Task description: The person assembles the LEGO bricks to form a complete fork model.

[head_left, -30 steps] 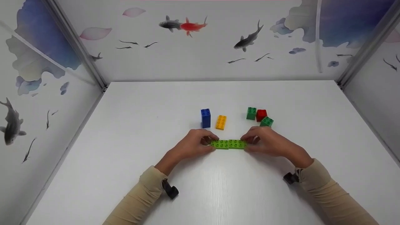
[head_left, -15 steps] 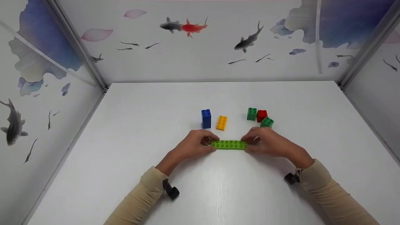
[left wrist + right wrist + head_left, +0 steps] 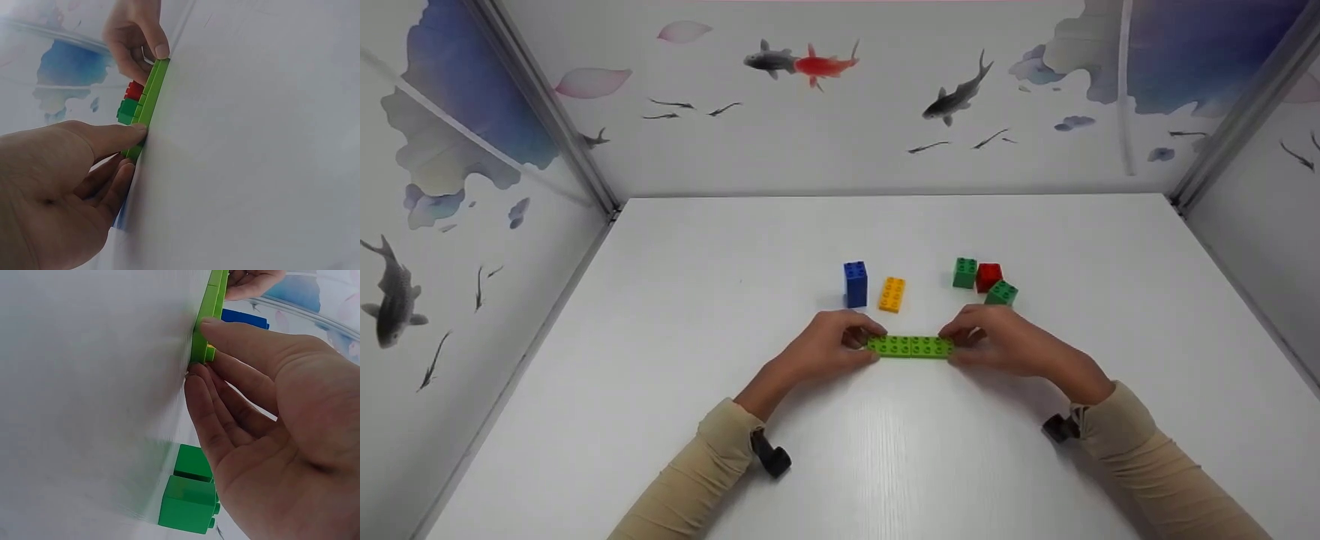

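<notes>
A white table (image 3: 660,360) fills the scene, boxed in by pale walls painted with fish (image 3: 956,94). A person in tan sleeves has both hands on the tabletop, close together.

Between the hands lies a long lime-green brick row (image 3: 910,346), flat on the table with its studs up. The left hand (image 3: 825,349) pinches the row's left end, thumb on the near side and fingers curled round the far side. The right hand (image 3: 1005,341) grips the right end in the same way, thumb tip pressed against the near edge and fingers bent behind it.

Just beyond the left hand's fingers stands a blue brick (image 3: 854,283), upright, with a flat yellow brick (image 3: 891,294) just beside it on the right. Just beyond the right hand's knuckles sits a cluster of three small cubes: a green cube (image 3: 964,273), a red cube (image 3: 988,277) touching it, and a second green cube (image 3: 1000,292) nearest the hand.
</notes>
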`<action>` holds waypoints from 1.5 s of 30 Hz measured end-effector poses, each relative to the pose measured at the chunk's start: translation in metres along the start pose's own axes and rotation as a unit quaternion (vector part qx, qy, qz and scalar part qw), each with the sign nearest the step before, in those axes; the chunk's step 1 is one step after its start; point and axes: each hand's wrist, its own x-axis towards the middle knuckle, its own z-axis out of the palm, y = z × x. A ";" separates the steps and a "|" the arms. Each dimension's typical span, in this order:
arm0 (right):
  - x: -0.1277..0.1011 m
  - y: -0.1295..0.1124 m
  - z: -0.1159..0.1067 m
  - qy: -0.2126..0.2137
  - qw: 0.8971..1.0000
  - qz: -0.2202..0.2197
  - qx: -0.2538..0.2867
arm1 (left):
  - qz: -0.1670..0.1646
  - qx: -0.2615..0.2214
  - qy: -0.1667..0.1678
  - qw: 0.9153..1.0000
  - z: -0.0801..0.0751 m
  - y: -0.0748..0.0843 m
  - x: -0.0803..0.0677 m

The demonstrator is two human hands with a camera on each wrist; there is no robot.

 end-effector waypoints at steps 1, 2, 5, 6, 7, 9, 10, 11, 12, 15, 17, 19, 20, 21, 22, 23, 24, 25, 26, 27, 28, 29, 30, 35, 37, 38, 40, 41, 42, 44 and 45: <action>0.000 0.000 0.000 0.000 1.000 0.000 0.001 | -0.001 -0.001 0.000 1.000 0.000 0.000 0.000; 0.000 0.000 0.000 0.000 1.000 -0.001 0.000 | -0.002 -0.002 0.000 1.000 0.000 0.001 0.000; -0.001 -0.001 0.000 0.003 1.000 -0.004 -0.003 | -0.004 -0.001 0.000 1.000 0.000 0.001 0.001; -0.001 -0.002 0.000 0.003 1.000 -0.005 -0.004 | -0.005 -0.001 0.000 1.000 0.000 0.001 0.001; -0.001 -0.002 0.000 0.003 1.000 -0.005 -0.005 | -0.005 0.000 0.001 1.000 0.000 0.002 0.001; 0.000 -0.003 -0.001 0.004 1.000 -0.002 -0.007 | -0.005 0.003 0.002 1.000 0.000 0.002 0.001; 0.000 -0.003 -0.001 0.004 1.000 -0.001 -0.010 | -0.005 0.003 0.003 1.000 -0.001 0.002 0.001; 0.000 -0.004 -0.001 0.003 1.000 0.000 -0.010 | -0.004 0.004 0.004 1.000 -0.001 0.002 0.001; 0.000 -0.004 -0.001 0.003 1.000 0.002 -0.010 | -0.004 0.004 0.004 1.000 -0.001 0.002 0.001; 0.000 -0.003 0.000 0.003 1.000 0.001 -0.011 | -0.005 0.003 0.004 1.000 0.000 0.003 0.000; -0.001 -0.001 -0.001 0.003 1.000 0.000 -0.008 | -0.006 0.002 0.004 1.000 0.000 0.003 0.000; -0.001 0.000 -0.002 0.006 1.000 -0.001 -0.003 | -0.008 0.000 0.004 1.000 0.000 0.003 0.000; -0.002 0.001 -0.003 0.009 1.000 -0.001 0.000 | -0.010 -0.002 0.003 1.000 0.001 0.003 -0.001; -0.002 0.002 -0.005 0.012 1.000 0.000 0.003 | -0.009 -0.003 0.004 1.000 0.001 0.002 -0.001; -0.003 0.002 -0.007 0.017 1.000 0.003 0.005 | -0.009 -0.005 0.004 1.000 0.001 0.002 -0.001; -0.003 0.003 -0.008 0.023 1.000 0.007 0.005 | -0.007 -0.007 0.005 1.000 0.001 0.002 -0.001; -0.004 0.003 -0.011 0.031 0.999 0.011 0.002 | -0.007 -0.008 0.004 1.000 0.001 0.002 -0.001; -0.005 0.004 -0.013 0.039 0.999 0.013 -0.001 | -0.008 -0.009 0.004 1.000 0.002 0.002 -0.001; -0.006 0.004 -0.015 0.048 0.999 0.017 -0.005 | -0.008 -0.010 0.005 1.000 0.002 0.001 -0.001; -0.007 0.004 -0.017 0.058 0.998 0.020 -0.010 | -0.009 -0.010 0.004 1.000 0.002 0.001 -0.001; -0.007 0.005 -0.019 0.067 0.997 0.022 -0.014 | -0.010 -0.011 0.004 1.000 0.002 0.001 -0.001; -0.008 0.005 -0.021 0.077 0.997 0.022 -0.019 | -0.011 -0.011 0.004 1.000 0.002 0.001 -0.001; -0.009 0.006 -0.023 0.087 0.996 0.020 -0.022 | -0.011 -0.011 0.004 1.000 0.002 0.001 -0.001; -0.012 0.010 -0.029 0.144 0.988 0.016 -0.046 | -0.002 -0.013 0.005 1.000 0.002 0.001 -0.001; -0.012 0.012 -0.030 0.168 0.984 0.020 -0.055 | 0.000 -0.012 0.004 1.000 0.002 0.001 -0.002; -0.012 0.013 -0.030 0.180 0.982 0.022 -0.060 | 0.000 -0.012 0.004 1.000 0.002 0.001 -0.002; -0.013 0.016 -0.030 0.204 0.977 0.028 -0.063 | -0.001 -0.010 0.004 1.000 0.002 0.002 -0.002; -0.013 0.017 -0.030 0.215 0.974 0.030 -0.065 | -0.001 -0.009 0.004 1.000 0.002 0.002 -0.002; -0.013 0.018 -0.030 0.226 0.971 0.031 -0.067 | -0.001 -0.008 0.004 1.000 0.002 0.001 -0.002; -0.013 0.020 -0.031 0.239 0.968 0.039 -0.068 | -0.003 -0.005 0.005 1.000 0.002 0.001 -0.002; -0.013 0.021 -0.032 0.242 0.967 0.045 -0.066 | -0.004 -0.004 0.005 1.000 0.002 0.001 -0.002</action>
